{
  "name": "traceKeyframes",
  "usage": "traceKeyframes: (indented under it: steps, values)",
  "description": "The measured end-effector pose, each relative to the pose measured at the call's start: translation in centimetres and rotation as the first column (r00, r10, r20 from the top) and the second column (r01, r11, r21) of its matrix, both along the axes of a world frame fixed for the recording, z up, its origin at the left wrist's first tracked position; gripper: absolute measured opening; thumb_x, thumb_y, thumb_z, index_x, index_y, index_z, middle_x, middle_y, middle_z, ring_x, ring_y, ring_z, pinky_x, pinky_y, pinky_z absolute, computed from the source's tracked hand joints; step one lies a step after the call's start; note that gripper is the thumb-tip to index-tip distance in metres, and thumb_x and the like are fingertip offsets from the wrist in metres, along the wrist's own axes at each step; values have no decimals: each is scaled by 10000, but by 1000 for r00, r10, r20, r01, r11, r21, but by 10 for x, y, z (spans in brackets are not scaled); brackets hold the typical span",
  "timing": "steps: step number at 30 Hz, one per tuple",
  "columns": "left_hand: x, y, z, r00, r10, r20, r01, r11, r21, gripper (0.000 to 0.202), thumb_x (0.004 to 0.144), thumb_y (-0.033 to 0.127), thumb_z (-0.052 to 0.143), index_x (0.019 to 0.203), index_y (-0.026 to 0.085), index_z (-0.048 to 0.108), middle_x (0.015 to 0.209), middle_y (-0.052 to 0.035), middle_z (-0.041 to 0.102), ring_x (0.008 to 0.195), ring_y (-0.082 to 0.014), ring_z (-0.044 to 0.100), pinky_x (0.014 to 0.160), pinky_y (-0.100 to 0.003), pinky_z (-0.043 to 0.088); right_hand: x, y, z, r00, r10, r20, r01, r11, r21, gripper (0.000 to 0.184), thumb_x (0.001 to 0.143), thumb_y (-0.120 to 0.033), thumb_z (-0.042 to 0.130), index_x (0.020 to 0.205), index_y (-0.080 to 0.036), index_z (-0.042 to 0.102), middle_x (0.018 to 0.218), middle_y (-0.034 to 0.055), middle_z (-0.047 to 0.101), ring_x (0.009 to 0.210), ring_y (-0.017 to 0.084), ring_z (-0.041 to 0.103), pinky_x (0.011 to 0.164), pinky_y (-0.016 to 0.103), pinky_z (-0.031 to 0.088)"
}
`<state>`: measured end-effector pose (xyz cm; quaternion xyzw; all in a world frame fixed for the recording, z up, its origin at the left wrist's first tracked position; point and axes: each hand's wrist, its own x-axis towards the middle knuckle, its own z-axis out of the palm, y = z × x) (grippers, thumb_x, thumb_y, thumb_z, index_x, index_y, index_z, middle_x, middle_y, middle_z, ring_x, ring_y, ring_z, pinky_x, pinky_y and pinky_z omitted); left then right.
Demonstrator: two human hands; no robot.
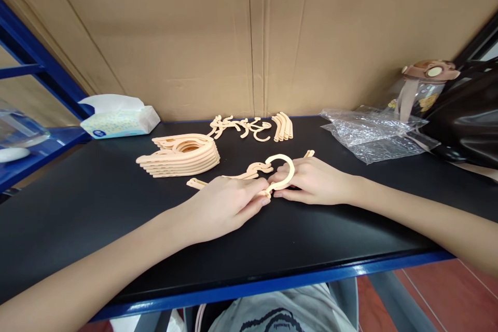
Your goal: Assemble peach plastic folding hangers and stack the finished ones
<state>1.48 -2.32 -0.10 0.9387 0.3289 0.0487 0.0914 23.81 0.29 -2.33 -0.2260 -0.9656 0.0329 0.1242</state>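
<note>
A cream plastic hanger hook (291, 170) stands up between my hands, its curve opening to the left. My left hand (229, 201) pinches the base of the hook between thumb and fingers. From the other side, my right hand (309, 180) has its fingers curled in at the same base, partly hidden behind the hook. A cream hanger body piece (254, 169) shows just behind my fingers, and the end of an arm piece (309, 153) sticks out past my right hand. Much of what lies under both hands is covered.
A stack of hanger pieces (179, 158) lies at left. Behind are loose hooks (241, 125) and curved arm pieces (283, 127). A tissue pack (120, 120), clear plastic bag (361, 135), bottle (424, 85) and black bag (467, 114) edge the black table (303, 238).
</note>
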Motion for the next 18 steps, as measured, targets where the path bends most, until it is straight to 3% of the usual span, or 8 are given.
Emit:
traceKeyframes:
  steps: [18]
  values:
    - [0,0,-2,999,-31,-11,31,999,40,234,965,306,361,774,197,439,737,34,556,630,-128,535,534,-244,307,0,-1,1,999,-37,-18,37,999,-16,201,931,-296,448,1000,-184,600,946,47,647,797,147,587,682,245,410]
